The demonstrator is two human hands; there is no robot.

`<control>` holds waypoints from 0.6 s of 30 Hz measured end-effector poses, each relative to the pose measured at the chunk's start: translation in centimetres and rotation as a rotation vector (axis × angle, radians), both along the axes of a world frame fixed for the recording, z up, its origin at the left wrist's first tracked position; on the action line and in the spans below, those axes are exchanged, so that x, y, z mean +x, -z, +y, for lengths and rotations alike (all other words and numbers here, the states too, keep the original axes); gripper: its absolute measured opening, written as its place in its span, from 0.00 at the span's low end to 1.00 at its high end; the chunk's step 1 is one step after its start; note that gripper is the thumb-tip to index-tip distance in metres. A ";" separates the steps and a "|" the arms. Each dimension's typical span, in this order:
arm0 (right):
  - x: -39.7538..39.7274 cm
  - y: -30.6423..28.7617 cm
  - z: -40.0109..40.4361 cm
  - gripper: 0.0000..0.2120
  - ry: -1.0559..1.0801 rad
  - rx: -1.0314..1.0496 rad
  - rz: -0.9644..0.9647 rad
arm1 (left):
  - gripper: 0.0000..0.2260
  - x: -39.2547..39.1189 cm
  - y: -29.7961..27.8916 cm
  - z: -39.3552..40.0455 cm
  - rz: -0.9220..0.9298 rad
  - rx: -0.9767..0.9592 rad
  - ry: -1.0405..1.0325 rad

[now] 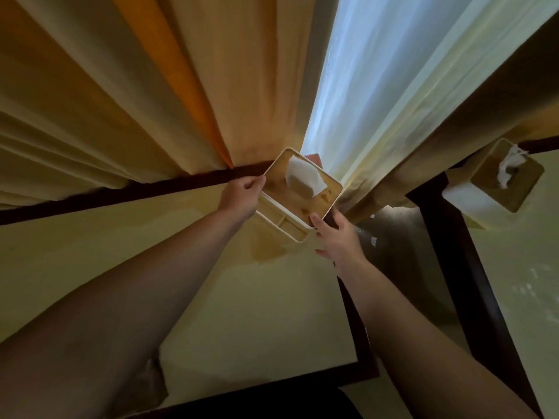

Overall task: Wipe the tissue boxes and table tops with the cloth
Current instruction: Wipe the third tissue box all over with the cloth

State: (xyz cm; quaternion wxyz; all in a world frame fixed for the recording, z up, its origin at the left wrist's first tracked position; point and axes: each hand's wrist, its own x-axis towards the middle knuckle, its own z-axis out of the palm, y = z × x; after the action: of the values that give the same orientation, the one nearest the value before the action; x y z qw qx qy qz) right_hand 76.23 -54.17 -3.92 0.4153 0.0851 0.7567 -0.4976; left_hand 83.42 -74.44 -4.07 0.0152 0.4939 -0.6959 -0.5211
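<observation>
A white tissue box [328, 193] with a wooden lid and a tissue sticking out is held tilted above the far edge of the pale table top [242, 313]. My left hand [242, 193] pinches its left rim. My right hand [340, 237] grips its near right corner, and fingertips show behind the far edge. A second tissue box [496, 189] with a wooden lid stands on the neighbouring table at the right. No cloth is visible.
Orange and cream curtains [151, 86] hang right behind the table. A sheer curtain [378, 71] covers the bright window. Dark wooden frames [438, 237] edge both tables, with a gap of floor between them.
</observation>
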 end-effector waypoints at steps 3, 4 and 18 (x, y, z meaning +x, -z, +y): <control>0.8 -1.1 1.0 0.33 -0.044 -0.012 0.009 | 0.15 2.9 -1.2 0.8 0.053 -0.019 -0.020; 1.3 -1.6 1.3 0.33 -0.070 -0.015 0.012 | 0.15 4.0 -1.7 1.2 0.063 -0.016 -0.036; 10.0 -4.4 1.7 0.34 -0.464 -0.170 -0.044 | 0.14 21.7 -4.8 5.8 0.084 -0.006 -0.348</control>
State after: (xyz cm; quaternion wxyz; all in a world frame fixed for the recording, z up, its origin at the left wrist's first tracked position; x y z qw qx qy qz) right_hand 86.23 -52.46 0.46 0.5404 -0.1154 0.7022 -0.4490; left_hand 105.12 -68.60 0.75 0.1359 0.5848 -0.6002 -0.5285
